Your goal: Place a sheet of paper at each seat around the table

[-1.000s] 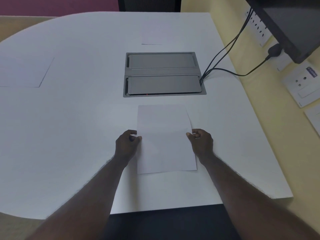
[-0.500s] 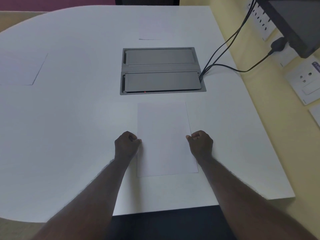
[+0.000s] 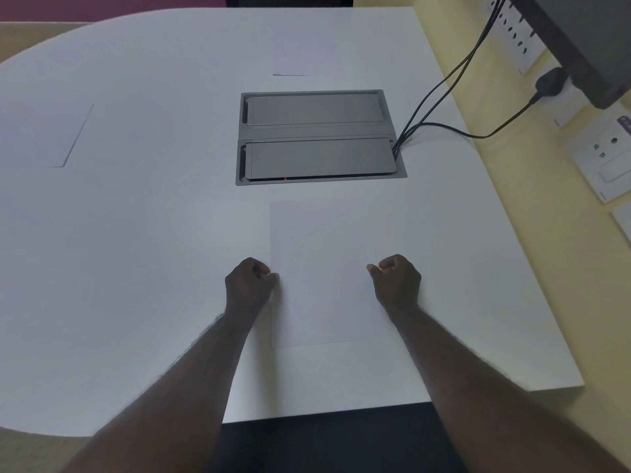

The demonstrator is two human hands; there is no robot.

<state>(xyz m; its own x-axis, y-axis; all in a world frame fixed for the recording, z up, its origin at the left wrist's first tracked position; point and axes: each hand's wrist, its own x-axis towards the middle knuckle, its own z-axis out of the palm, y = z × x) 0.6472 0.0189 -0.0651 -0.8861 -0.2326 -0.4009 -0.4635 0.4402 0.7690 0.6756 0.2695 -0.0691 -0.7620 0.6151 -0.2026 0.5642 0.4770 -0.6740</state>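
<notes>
A blank white sheet of paper (image 3: 324,268) lies flat on the white table (image 3: 153,250) directly in front of me, just below the grey cable box. My left hand (image 3: 249,285) is curled at the sheet's left edge, thumb and fingers pinching it. At the right edge my right hand (image 3: 397,281) is curled the same way, its thumb over the paper. Another sheet (image 3: 37,138) lies at the left side of the table. A third sheet (image 3: 293,59) lies at the far side.
A grey cable box (image 3: 319,138) with two lids is set into the table's middle. Black cables (image 3: 440,93) run from it to wall sockets (image 3: 604,155) on the yellow wall at the right. A dark screen (image 3: 587,35) hangs top right. A dark seat (image 3: 324,438) is below the near edge.
The sheet has settled flat onto the table and shifted slightly toward the cable box. Both hands stayed at its side edges and curled tighter.
</notes>
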